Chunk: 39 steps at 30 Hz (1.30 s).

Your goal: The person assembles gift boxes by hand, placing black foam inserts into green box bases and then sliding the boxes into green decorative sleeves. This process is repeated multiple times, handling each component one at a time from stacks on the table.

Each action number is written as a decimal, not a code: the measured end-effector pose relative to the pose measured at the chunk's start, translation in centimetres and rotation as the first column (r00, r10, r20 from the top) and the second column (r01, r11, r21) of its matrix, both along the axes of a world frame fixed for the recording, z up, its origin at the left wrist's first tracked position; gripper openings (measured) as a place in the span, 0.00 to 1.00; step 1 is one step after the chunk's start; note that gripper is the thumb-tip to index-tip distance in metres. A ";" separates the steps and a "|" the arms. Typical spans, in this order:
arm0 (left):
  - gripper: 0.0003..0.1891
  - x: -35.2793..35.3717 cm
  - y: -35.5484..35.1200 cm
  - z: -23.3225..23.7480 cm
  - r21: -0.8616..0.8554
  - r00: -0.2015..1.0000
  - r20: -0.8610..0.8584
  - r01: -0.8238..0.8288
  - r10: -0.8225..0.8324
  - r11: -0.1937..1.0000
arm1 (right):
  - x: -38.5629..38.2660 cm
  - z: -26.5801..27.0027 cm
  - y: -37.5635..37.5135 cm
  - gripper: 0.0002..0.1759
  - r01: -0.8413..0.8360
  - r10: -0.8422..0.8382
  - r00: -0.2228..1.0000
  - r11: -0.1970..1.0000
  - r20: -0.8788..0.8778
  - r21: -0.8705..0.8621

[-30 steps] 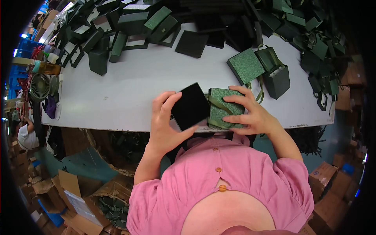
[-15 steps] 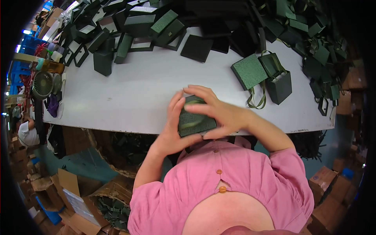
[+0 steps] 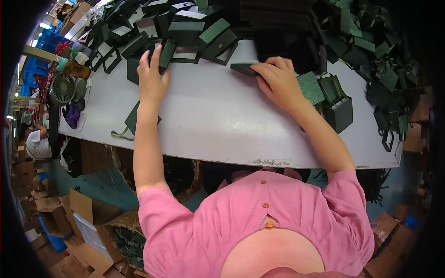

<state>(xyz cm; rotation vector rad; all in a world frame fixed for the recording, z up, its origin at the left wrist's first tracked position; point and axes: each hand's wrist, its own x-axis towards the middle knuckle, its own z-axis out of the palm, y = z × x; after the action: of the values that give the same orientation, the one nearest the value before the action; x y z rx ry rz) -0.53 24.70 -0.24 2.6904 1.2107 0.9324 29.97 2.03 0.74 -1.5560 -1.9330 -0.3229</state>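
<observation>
Against the right hand [image 3: 280, 82], a dark panel [image 3: 243, 67].

Round fan [image 3: 63, 88], purple cloth [image 3: 72, 115], open cardboard box [image 3: 88, 213]

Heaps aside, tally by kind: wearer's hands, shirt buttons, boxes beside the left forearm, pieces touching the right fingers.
Left hand: 1
Right hand: 1
Shirt buttons: 3
Ribboned box: 1
Dark piece: 1
Total: 7

Left hand [image 3: 152, 83] and right hand [image 3: 280, 82] have moved apart.
</observation>
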 end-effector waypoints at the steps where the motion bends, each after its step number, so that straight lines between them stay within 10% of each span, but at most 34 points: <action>1: 0.36 0.3 0.6 -0.2 0.062 0.998 -0.026 0.060 -0.058 0.996 | -0.6 0.3 -1.1 0.18 0.003 -0.016 0.981 0.998 -0.191 -0.065; 4: 0.35 0.9 -1.0 -0.3 -0.228 0.987 0.061 -0.128 0.146 0.965 | -1.1 0.4 -4.9 0.18 -0.012 -0.192 0.772 0.949 -0.606 -0.316; 7: 0.23 0.9 -8.7 1.1 -0.069 0.989 0.049 0.146 -0.143 0.987 | -1.0 -0.3 -7.5 0.23 -0.148 -0.255 0.217 0.946 -0.942 -0.290; 11: 0.10 2.0 -18.9 -1.1 -0.216 0.873 0.051 0.485 -0.486 0.848 | -0.3 -0.2 -9.4 0.24 -0.267 -0.337 0.089 0.899 -0.937 -0.348; 16: 0.12 2.4 -21.9 0.3 -0.389 0.876 0.026 0.452 -0.481 0.803 | -1.9 -1.4 -9.1 0.24 -0.297 -0.335 0.182 0.877 -0.924 -0.377; 22: 0.56 2.8 -21.7 -2.0 -0.530 0.835 0.420 0.544 -0.356 0.650 | -4.0 -0.7 -9.1 0.21 -0.201 -0.312 0.464 0.875 -0.829 -0.441; 29: 0.52 4.8 -22.4 -2.4 -0.430 0.803 0.345 0.595 -0.485 0.679 | -5.4 -1.8 -10.6 0.20 0.026 -0.082 0.981 0.954 -0.176 -0.298; 35: 0.37 4.3 -22.8 -2.2 -0.340 0.854 0.151 0.517 -0.497 0.785 | 2.1 1.4 -8.9 0.38 0.543 -0.520 0.816 0.839 0.254 -0.026; 39: 0.38 3.6 -22.5 -1.8 -0.359 0.888 0.141 0.459 -0.439 0.813 | 1.0 2.8 -10.5 0.46 0.521 -0.440 0.854 0.716 0.278 -0.464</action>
<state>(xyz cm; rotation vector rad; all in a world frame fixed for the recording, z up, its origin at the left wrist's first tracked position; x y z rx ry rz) 3.02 2.16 -2.07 2.4404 0.6069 0.6108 30.97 -8.43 3.58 -2.4838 -1.7739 -0.1184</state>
